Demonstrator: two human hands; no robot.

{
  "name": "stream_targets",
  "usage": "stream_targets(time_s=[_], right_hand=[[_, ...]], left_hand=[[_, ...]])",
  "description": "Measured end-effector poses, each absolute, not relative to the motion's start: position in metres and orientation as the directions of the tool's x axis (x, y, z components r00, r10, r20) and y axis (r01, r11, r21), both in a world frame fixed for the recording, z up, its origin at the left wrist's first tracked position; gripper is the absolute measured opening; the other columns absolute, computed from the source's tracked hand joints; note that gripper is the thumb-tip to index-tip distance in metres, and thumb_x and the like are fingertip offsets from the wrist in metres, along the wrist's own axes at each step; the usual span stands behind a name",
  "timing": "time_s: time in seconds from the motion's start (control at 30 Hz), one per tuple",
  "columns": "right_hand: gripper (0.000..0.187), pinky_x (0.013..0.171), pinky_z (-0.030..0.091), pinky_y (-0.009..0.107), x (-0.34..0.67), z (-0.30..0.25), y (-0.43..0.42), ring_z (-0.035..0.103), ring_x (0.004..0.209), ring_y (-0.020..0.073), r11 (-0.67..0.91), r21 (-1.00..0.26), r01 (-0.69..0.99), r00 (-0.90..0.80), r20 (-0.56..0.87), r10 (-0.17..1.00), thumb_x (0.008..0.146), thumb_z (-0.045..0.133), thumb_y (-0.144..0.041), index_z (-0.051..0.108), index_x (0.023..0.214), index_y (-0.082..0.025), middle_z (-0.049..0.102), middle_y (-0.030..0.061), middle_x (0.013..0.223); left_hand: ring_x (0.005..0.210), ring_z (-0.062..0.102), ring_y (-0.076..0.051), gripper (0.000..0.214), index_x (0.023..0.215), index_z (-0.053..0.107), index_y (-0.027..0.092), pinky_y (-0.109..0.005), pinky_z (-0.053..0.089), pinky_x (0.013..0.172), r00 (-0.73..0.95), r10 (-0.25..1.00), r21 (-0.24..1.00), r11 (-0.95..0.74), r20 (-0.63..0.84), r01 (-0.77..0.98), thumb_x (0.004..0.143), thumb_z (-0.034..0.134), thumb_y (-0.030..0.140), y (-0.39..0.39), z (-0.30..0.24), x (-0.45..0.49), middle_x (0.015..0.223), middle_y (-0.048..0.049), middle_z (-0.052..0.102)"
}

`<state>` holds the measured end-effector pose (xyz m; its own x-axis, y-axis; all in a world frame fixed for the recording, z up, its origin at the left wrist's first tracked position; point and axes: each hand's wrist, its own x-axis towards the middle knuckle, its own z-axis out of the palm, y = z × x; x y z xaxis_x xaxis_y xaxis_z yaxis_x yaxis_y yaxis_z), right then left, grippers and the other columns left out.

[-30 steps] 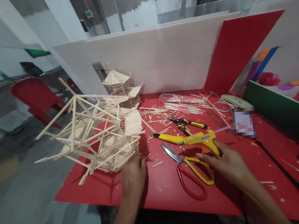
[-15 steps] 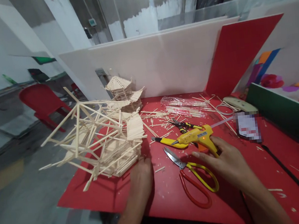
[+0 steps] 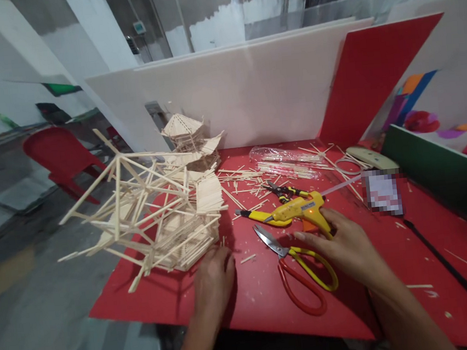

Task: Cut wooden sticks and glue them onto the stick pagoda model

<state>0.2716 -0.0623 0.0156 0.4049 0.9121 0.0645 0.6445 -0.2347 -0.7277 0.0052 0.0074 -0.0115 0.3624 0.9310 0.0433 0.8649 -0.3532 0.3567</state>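
My left hand (image 3: 214, 280) is closed, its fingers curled down beside the lower edge of a wooden-stick model (image 3: 170, 225). A short wooden stick (image 3: 224, 241) pokes up at its fingertips; the grip itself is mostly hidden. My right hand (image 3: 349, 243) is wrapped round the handle of a yellow glue gun (image 3: 298, 207), which has a lit orange light and a clear glue stick in its back. The nozzle points left, above a yellow-handled cutter (image 3: 262, 216). Scissors (image 3: 279, 247) with one red and one yellow handle lie just in front.
Behind the model stands a small stick pagoda (image 3: 187, 141). Loose sticks (image 3: 239, 174), a plastic bag of sticks (image 3: 290, 163) and black-and-yellow pliers (image 3: 282, 190) lie on the red tabletop (image 3: 254, 299). White boards (image 3: 242, 97) lean behind; a black cord (image 3: 444, 262) runs at right.
My left hand has drawn slightly back and left from the model's edge, and a short stick now shows at its fingertips. The glue gun has shifted slightly left in my right hand.
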Motion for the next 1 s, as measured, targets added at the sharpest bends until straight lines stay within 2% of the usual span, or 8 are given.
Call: stream_targets(time_s=[0.13, 0.27, 0.4, 0.47, 0.63, 0.73, 0.87, 1.0], right_hand=[[0.045, 0.052, 0.038, 0.025, 0.265, 0.009, -0.057, 0.055, 0.056, 0.0142, -0.219, -0.727, 0.650, 0.384, 0.067, 0.921, 0.074, 0.067, -0.064, 0.056, 0.081, -0.021, 0.061, -0.0009, 0.072], [0.043, 0.055, 0.035, 0.025, 0.262, 0.005, -0.055, 0.053, 0.058, 0.0139, -0.178, -0.702, 0.690, 0.358, 0.117, 0.926, 0.075, 0.067, -0.062, 0.056, 0.079, -0.021, 0.061, -0.0004, 0.074], [0.041, 0.061, 0.036, 0.026, 0.264, -0.004, -0.053, 0.057, 0.069, 0.0181, -0.229, -0.724, 0.651, 0.401, 0.072, 0.913, 0.074, 0.067, -0.059, 0.059, 0.084, -0.021, 0.063, 0.0028, 0.082], [0.041, 0.065, 0.037, 0.028, 0.264, -0.010, -0.050, 0.059, 0.077, 0.0211, -0.256, -0.747, 0.614, 0.414, 0.028, 0.910, 0.071, 0.070, -0.055, 0.063, 0.091, -0.020, 0.065, 0.0050, 0.088], [0.039, 0.065, 0.041, 0.028, 0.253, -0.019, -0.051, 0.062, 0.075, 0.0215, -0.240, -0.824, 0.513, 0.361, -0.046, 0.931, 0.066, 0.075, -0.045, 0.069, 0.094, -0.019, 0.069, 0.0042, 0.085], [0.043, 0.062, 0.043, 0.028, 0.240, -0.018, -0.053, 0.061, 0.072, 0.0203, -0.240, -0.884, 0.402, 0.401, -0.066, 0.914, 0.068, 0.074, -0.047, 0.067, 0.098, -0.016, 0.069, 0.0035, 0.083], [0.043, 0.059, 0.048, 0.026, 0.214, -0.011, -0.049, 0.061, 0.066, 0.0163, -0.181, -0.953, 0.244, 0.410, -0.068, 0.910, 0.079, 0.060, -0.050, 0.063, 0.102, -0.015, 0.068, 0.0032, 0.082], [0.035, 0.068, 0.052, 0.026, 0.194, 0.001, -0.040, 0.066, 0.077, 0.0177, -0.091, -0.974, 0.206, 0.325, -0.020, 0.946, 0.070, 0.066, -0.037, 0.066, 0.098, -0.017, 0.072, 0.0042, 0.091]], left_hand=[[0.084, 0.065, -0.020, 0.019, 0.088, 0.069, 0.019, -0.028, 0.044, 0.070, 0.526, 0.850, 0.327, -0.505, 0.027, 0.799, 0.087, 0.051, 0.014, 0.003, -0.013, 0.017, 0.102, -0.0096, 0.066], [0.074, 0.064, -0.022, 0.021, 0.078, 0.067, 0.015, -0.030, 0.041, 0.063, 0.538, 0.843, 0.302, -0.520, 0.027, 0.799, 0.084, 0.049, 0.007, 0.006, -0.016, 0.021, 0.089, -0.0118, 0.067], [0.071, 0.064, -0.020, 0.020, 0.077, 0.066, 0.017, -0.029, 0.043, 0.065, 0.539, 0.841, 0.358, -0.521, 0.056, 0.775, 0.088, 0.050, 0.012, 0.007, -0.013, 0.012, 0.076, -0.0078, 0.068], [0.075, 0.065, -0.018, 0.019, 0.082, 0.068, 0.018, -0.027, 0.045, 0.068, 0.525, 0.846, 0.430, -0.509, 0.093, 0.746, 0.089, 0.050, 0.016, 0.005, -0.010, 0.007, 0.080, -0.0058, 0.071], [0.081, 0.068, -0.018, 0.021, 0.098, 0.073, 0.020, -0.026, 0.050, 0.070, 0.345, 0.916, 0.755, -0.371, 0.204, 0.540, 0.086, 0.056, 0.020, -0.002, -0.006, -0.001, 0.092, -0.0056, 0.073], [0.086, 0.068, -0.019, 0.023, 0.095, 0.077, 0.020, -0.028, 0.052, 0.075, 0.297, 0.927, 0.829, -0.346, 0.229, 0.440, 0.086, 0.055, 0.021, -0.006, -0.008, 0.000, 0.091, -0.0064, 0.072], [0.079, 0.069, -0.020, 0.020, 0.089, 0.078, 0.020, -0.028, 0.053, 0.071, 0.266, 0.953, 0.918, -0.232, 0.148, 0.321, 0.085, 0.060, 0.028, -0.008, -0.013, 0.015, 0.088, -0.0062, 0.075], [0.079, 0.070, -0.020, 0.017, 0.086, 0.080, 0.023, -0.029, 0.052, 0.073, 0.318, 0.934, 0.919, -0.260, 0.162, 0.296, 0.083, 0.063, 0.025, -0.004, -0.012, 0.035, 0.086, -0.0051, 0.077]])
